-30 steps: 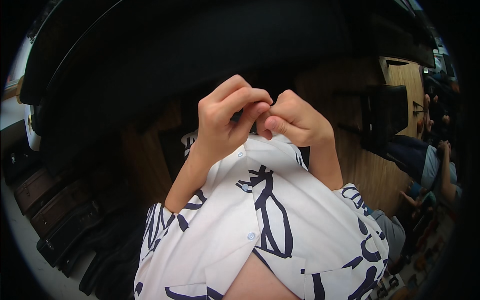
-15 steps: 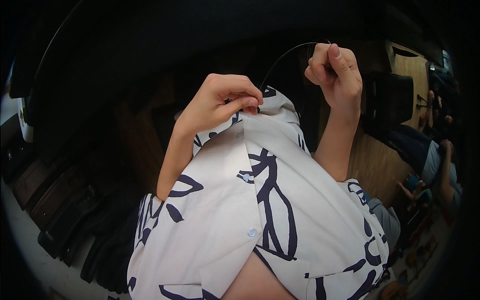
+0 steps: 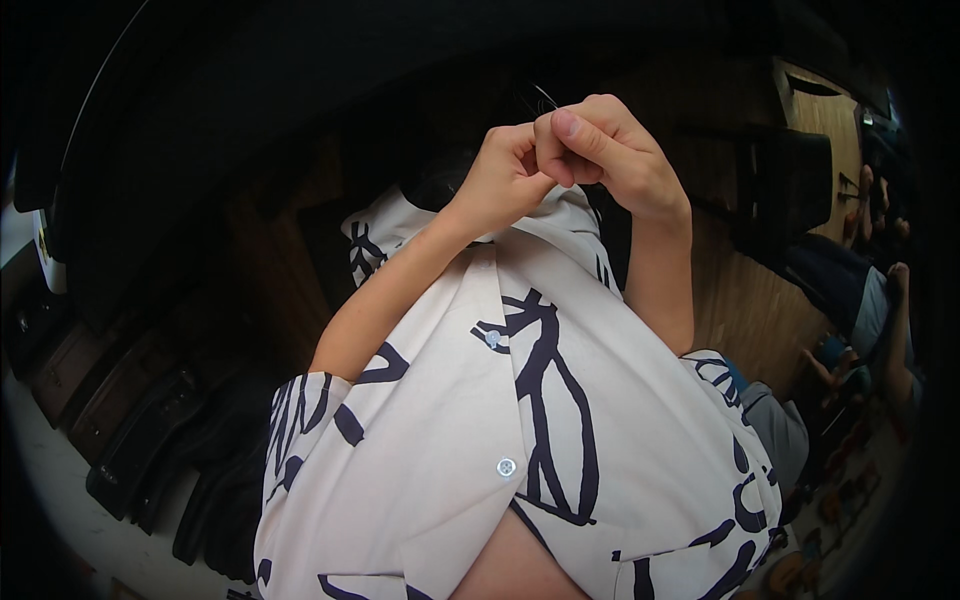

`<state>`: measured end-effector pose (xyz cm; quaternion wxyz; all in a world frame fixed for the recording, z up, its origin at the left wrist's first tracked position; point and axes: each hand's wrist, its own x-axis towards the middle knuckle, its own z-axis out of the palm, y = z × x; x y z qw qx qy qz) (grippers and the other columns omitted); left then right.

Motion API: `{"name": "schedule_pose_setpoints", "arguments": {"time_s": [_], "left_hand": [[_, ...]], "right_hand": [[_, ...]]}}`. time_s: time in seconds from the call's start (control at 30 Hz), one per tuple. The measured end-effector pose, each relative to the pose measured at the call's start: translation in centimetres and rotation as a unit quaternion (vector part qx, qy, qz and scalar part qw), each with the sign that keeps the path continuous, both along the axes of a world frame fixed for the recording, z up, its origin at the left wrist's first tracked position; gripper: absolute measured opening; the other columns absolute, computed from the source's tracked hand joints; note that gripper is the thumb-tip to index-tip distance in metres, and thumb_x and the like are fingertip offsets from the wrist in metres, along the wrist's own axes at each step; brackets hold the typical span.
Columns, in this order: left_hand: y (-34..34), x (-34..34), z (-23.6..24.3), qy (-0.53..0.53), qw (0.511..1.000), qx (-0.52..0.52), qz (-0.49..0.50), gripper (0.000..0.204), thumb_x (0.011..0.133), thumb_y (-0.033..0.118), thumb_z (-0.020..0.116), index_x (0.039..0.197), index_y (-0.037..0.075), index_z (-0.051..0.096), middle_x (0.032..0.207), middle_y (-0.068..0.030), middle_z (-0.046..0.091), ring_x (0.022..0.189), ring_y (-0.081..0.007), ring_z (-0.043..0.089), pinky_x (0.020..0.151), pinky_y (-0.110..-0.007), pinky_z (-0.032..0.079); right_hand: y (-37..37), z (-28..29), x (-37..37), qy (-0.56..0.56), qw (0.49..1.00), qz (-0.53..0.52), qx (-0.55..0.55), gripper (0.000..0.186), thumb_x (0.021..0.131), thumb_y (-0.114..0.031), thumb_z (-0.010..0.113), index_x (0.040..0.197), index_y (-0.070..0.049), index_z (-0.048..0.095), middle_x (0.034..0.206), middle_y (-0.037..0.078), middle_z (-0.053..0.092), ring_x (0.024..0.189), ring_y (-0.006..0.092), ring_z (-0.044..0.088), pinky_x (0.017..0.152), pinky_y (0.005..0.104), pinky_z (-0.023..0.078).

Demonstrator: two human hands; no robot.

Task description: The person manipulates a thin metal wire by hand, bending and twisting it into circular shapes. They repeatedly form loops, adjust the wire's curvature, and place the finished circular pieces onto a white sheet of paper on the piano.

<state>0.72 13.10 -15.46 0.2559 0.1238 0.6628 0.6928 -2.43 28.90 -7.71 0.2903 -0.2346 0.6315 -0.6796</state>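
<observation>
A thin, springy wire string (image 3: 545, 97) sticks up in a short bright loop above my hands; most of its length is lost against the dark. My right hand (image 3: 618, 155) is closed in a fist-like pinch on it, thumb laid over the curled index finger. Right beside it, my left hand (image 3: 503, 182) is closed, its fingertips tucked behind the right fingers. What its fingertips grip is hidden now, though the string ran from them a moment before. Both hands meet in front of my white shirt (image 3: 440, 400) with dark line patterns.
Dark instrument cases (image 3: 145, 440) stand in a row at the left. A black chair (image 3: 785, 180) is on the wooden floor (image 3: 735, 300) to the right. Farther right sits another person (image 3: 875, 305), and guitars (image 3: 795, 575) show at the lower right edge.
My hands have come together: the right moved left and slightly down, the left moved right. The wide arc of string between them has shrunk to a short loop above the fingers.
</observation>
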Motion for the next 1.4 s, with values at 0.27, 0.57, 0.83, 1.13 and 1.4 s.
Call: {"name": "schedule_pose_setpoints", "arguments": {"time_s": [0.27, 0.57, 0.83, 1.13, 1.4], "left_hand": [[-3.8, -1.2, 1.9, 0.027, 0.988, 0.066, 0.134, 0.017, 0.100, 0.011, 0.057, 0.098, 0.000, 0.070, 0.071, -0.0007, 0.063, 0.065, -0.0060, 0.058, 0.061, -0.020, 0.048], [-6.4, -2.3, 7.0, 0.295, 0.897, -0.145, 0.296, 0.013, 0.094, 0.013, 0.066, 0.102, 0.003, 0.070, 0.103, -0.0097, 0.065, 0.091, -0.0192, 0.064, 0.075, -0.029, 0.052], [-6.7, -2.6, 7.7, 0.161, 0.919, 0.096, 0.348, 0.030, 0.104, 0.022, 0.055, 0.127, 0.003, 0.057, 0.092, -0.0074, 0.068, 0.067, -0.0101, 0.062, 0.062, -0.021, 0.050], [-5.8, -1.2, 6.3, 0.332, 0.908, -0.167, 0.195, 0.012, 0.089, -0.001, 0.066, 0.100, 0.002, 0.069, 0.077, -0.0084, 0.062, 0.055, -0.0199, 0.057, 0.049, -0.030, 0.043], [-5.1, 0.3, 6.2, 0.341, 0.907, -0.157, 0.192, 0.010, 0.087, 0.001, 0.067, 0.096, 0.004, 0.067, 0.073, -0.0067, 0.059, 0.054, -0.0249, 0.060, 0.047, -0.035, 0.045]], "right_hand": [[0.5, 0.4, 0.9, -0.037, 0.988, -0.113, -0.095, 0.055, 0.107, -0.036, 0.040, 0.070, -0.002, 0.060, 0.062, 0.001, 0.053, 0.051, 0.0033, 0.037, 0.046, 0.0206, 0.025], [-1.1, 1.2, 1.2, 0.000, 0.989, -0.080, -0.122, 0.056, 0.106, -0.036, 0.041, 0.066, 0.000, 0.060, 0.056, 0.002, 0.051, 0.045, 0.0064, 0.036, 0.043, 0.0235, 0.024], [-1.9, 1.3, 1.0, 0.003, 0.987, -0.027, -0.157, 0.057, 0.107, -0.038, 0.042, 0.071, 0.001, 0.064, 0.057, 0.002, 0.053, 0.043, 0.0066, 0.039, 0.042, 0.0224, 0.026], [-4.2, 1.3, 1.3, 0.145, 0.971, -0.104, -0.161, 0.055, 0.107, -0.039, 0.041, 0.099, 0.005, 0.073, 0.092, 0.017, 0.073, 0.084, 0.0252, 0.073, 0.076, 0.0320, 0.058], [-5.0, 1.2, 0.6, 0.227, 0.952, -0.180, -0.100, 0.054, 0.104, -0.043, 0.045, 0.119, 0.003, 0.069, 0.118, 0.019, 0.070, 0.110, 0.0316, 0.069, 0.094, 0.0368, 0.055]]}}
